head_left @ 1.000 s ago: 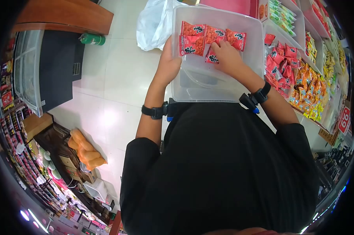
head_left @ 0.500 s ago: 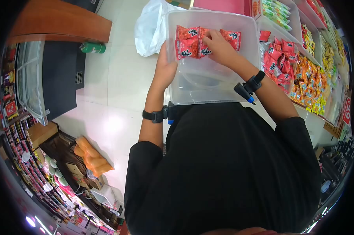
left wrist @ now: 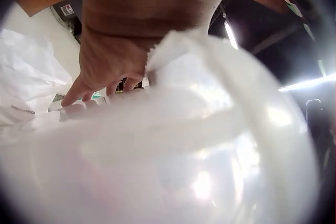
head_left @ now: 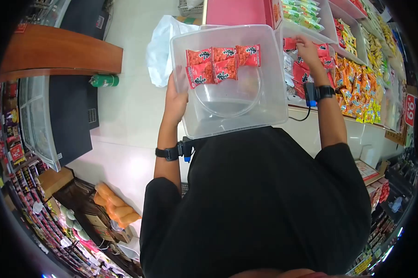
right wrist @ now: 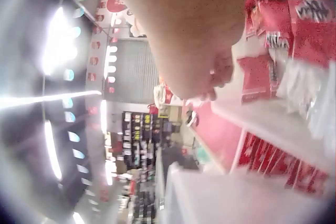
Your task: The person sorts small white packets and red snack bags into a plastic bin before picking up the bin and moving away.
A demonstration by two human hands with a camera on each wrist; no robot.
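Note:
My left hand [head_left: 175, 104] grips the left wall of a clear plastic box [head_left: 227, 121], thumb on the near side; in the left wrist view its fingers [left wrist: 86, 85] reach around the outside of the translucent wall. Several red snack packets [head_left: 225, 69] with black lettering lie in two rows at the box's far end. My right hand [head_left: 309, 54] is over a shelf bin of loose red packets [head_left: 301, 74], its fingertips among them and loosely bent. In the right wrist view red packets [right wrist: 312, 32] lie beside that hand, and nothing shows between its fingers.
Orange-and-yellow packets [head_left: 357, 88] fill the section right of the red ones, and green packets [head_left: 304, 14] stand beyond. A white plastic bag [head_left: 159, 55] lies left of the box. A green cylinder [head_left: 105, 80] and an orange bag [head_left: 114, 204] are on the floor at left.
My right hand has left the packets in the box and moved right to the shelf bin of red packets. My left hand keeps its hold on the box wall.

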